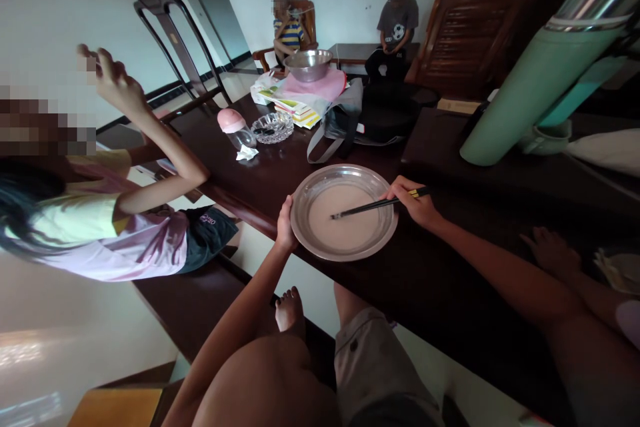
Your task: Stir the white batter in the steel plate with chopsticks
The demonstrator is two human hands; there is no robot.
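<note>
A wide metal bowl (300,190) stands at the edge of the dark wooden table, holding a pale, milky mixture (345,230). My left hand (286,223) grips the bowl's left rim, thumb on the outside near the top; its other fingers are mostly hidden. My right hand (413,200) is closed around dark chopsticks (367,207) with gold bands near the upper end. Their tips dip into the mixture near the middle of the bowl.
A green thermos (535,93) leans large at the right. Behind the bowl are a grey bag (345,117), a glass ashtray (273,128), a pink-capped bottle (235,127) and another metal bowl (309,67) on papers. One person sits left, two sit at the back, and another person's hand (553,253) rests at right.
</note>
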